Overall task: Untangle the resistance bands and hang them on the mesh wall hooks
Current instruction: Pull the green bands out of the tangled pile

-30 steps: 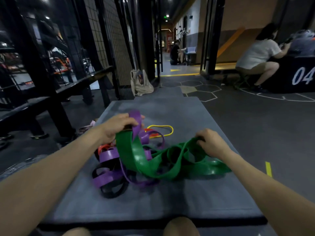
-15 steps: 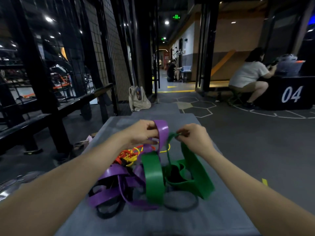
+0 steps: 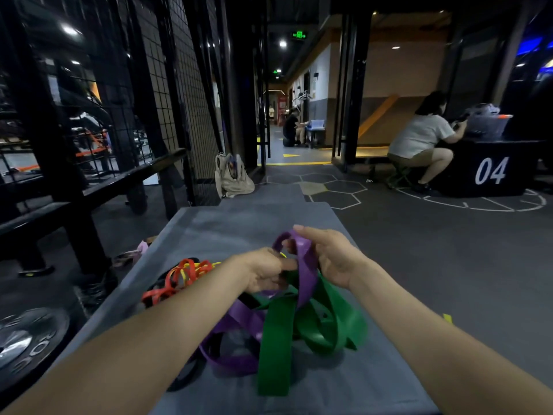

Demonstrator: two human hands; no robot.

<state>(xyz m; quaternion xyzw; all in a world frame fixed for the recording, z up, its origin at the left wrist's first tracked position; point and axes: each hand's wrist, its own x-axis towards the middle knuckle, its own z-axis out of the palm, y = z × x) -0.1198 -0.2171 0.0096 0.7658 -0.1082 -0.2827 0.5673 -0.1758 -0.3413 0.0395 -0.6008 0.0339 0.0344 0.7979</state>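
Note:
A knot of resistance bands lies on a grey mat [image 3: 239, 223] in front of me. A wide green band [image 3: 276, 333] and a purple band [image 3: 305, 265] are lifted off the mat, twisted through each other. My right hand [image 3: 332, 259] grips the raised loop of the purple band. My left hand [image 3: 264, 272] grips the bands just below and left of it, fingers curled into the bundle. Thin red and orange bands [image 3: 176, 280] lie left of my left wrist, with a black band [image 3: 185, 375] under the pile. The black mesh wall [image 3: 179, 85] stands at the left.
A black bench frame [image 3: 89, 187] runs along the left. A weight plate [image 3: 27, 342] lies on the floor at lower left. A beige bag [image 3: 233, 175] leans at the mat's far end. A person crouches by a black box marked 04 [image 3: 490, 170] at right.
My right hand has let go of the green band and now holds the purple loop. My left hand dropped lower into the bundle. The green band hangs looser.

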